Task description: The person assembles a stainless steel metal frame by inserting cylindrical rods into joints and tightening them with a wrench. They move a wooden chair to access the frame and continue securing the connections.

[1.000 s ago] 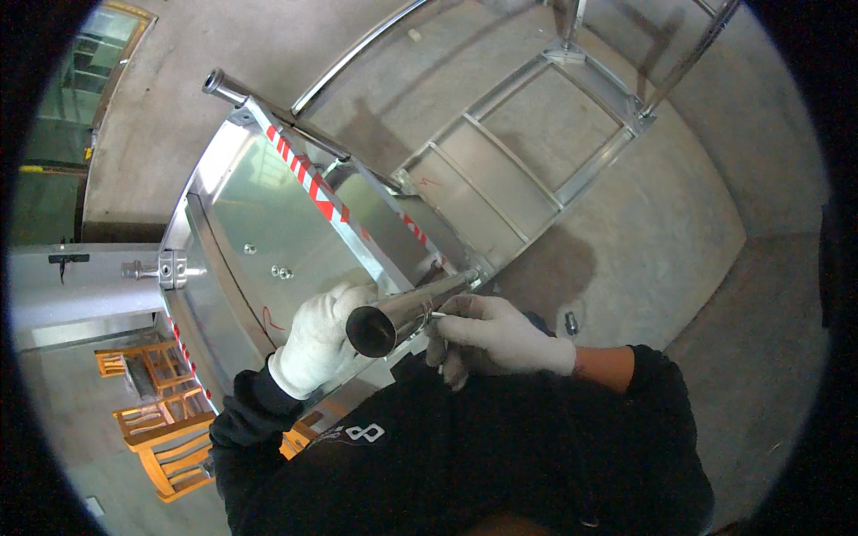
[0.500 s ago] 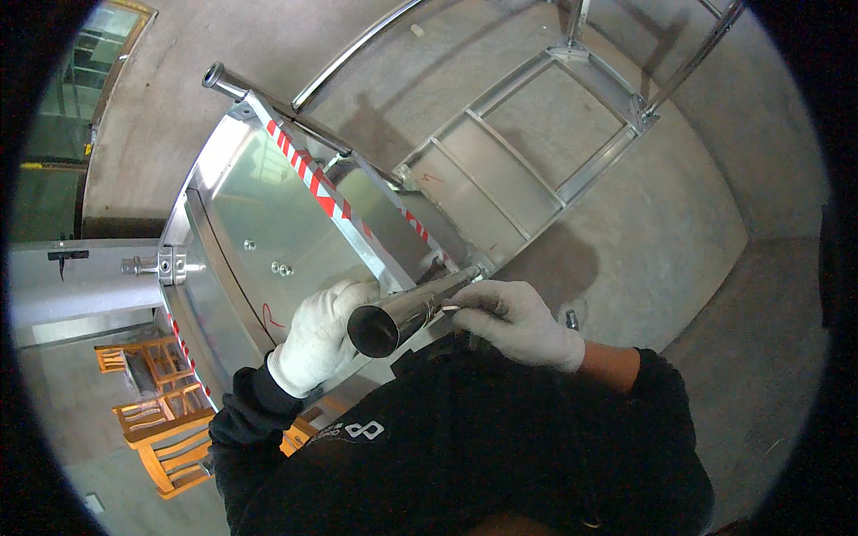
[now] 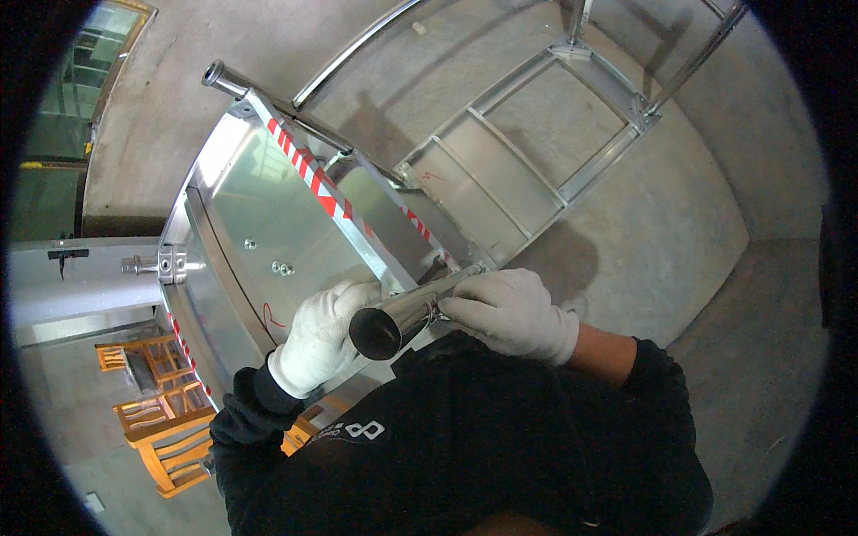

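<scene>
Metal tube (image 3: 409,314) sits just below frame center, its dark end beside the gloved left hand (image 3: 323,336), grip hidden, as the right hand (image 3: 511,313) curls fingers against its side, contents unclear, apparently close handwork calling next for steadiness.

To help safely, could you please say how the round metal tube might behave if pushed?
The metal tube looks stiff, being straight metal. Its shine suggests slipperiness. It probably won't roll freely, as the striped bar seems joined to it.
</scene>
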`<act>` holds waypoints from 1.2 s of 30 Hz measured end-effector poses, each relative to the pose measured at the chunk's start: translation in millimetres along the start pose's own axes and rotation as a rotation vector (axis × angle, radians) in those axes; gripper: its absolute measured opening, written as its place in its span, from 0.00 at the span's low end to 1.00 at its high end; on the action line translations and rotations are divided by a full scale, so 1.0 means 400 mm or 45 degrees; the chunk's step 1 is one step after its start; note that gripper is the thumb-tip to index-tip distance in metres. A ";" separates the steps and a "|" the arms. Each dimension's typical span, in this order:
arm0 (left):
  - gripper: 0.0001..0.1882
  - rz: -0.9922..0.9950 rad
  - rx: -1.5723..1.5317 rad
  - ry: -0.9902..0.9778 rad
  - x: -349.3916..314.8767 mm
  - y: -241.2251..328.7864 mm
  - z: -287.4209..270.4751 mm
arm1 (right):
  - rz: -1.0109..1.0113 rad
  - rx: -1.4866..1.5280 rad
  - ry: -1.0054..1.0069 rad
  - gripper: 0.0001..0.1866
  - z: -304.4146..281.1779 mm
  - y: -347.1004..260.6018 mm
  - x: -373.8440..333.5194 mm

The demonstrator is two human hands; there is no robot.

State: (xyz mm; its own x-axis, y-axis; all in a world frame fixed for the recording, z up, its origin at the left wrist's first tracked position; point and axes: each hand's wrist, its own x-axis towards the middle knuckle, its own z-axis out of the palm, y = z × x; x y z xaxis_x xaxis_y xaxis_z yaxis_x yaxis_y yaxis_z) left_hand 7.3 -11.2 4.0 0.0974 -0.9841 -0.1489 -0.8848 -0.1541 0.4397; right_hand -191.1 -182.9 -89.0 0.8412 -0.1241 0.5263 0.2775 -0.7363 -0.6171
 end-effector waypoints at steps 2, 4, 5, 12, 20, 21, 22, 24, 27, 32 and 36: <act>0.16 -0.010 0.000 -0.005 0.002 0.002 -0.002 | -0.009 0.009 -0.011 0.10 -0.003 0.001 0.004; 0.16 -0.011 -0.005 -0.009 0.001 0.001 -0.002 | -0.058 -0.006 0.056 0.13 0.002 0.008 0.000; 0.16 -0.009 -0.013 -0.008 0.001 0.001 -0.001 | -0.081 -0.014 0.089 0.15 0.003 0.011 0.000; 0.16 -0.002 -0.014 -0.002 0.001 -0.001 0.000 | -0.380 -0.240 -0.027 0.12 -0.025 0.044 0.038; 0.16 -0.026 -0.003 -0.010 0.000 0.004 -0.001 | -0.552 -0.278 -0.111 0.10 -0.038 0.052 0.068; 0.16 -0.034 0.014 -0.019 -0.002 0.004 -0.002 | -0.557 -0.272 -0.085 0.10 -0.032 0.053 0.065; 0.16 -0.033 0.014 -0.026 -0.001 0.004 -0.003 | -0.558 -0.264 -0.060 0.11 -0.024 0.054 0.063; 0.16 -0.022 -0.006 -0.032 0.003 0.004 -0.004 | -0.505 -0.217 -0.074 0.11 -0.021 0.052 0.057; 0.17 0.000 -0.001 -0.035 0.003 -0.001 -0.005 | -0.299 0.028 -0.111 0.10 -0.008 0.041 0.045; 0.17 -0.008 0.067 -0.069 -0.006 -0.021 0.015 | 1.190 1.714 -0.087 0.12 0.044 -0.071 0.005; 0.18 -0.005 0.077 -0.049 -0.003 -0.010 0.007 | 1.607 2.210 -0.190 0.16 0.021 -0.090 0.012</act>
State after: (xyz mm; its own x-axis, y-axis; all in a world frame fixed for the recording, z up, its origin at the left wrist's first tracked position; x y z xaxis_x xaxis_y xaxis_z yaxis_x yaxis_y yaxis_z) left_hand 9.4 -9.2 -0.2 0.0845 -0.9791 -0.1849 -0.9105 -0.1513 0.3849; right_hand -193.0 -151.5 -69.1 0.8657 0.1717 -0.4702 -0.3519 0.8768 -0.3277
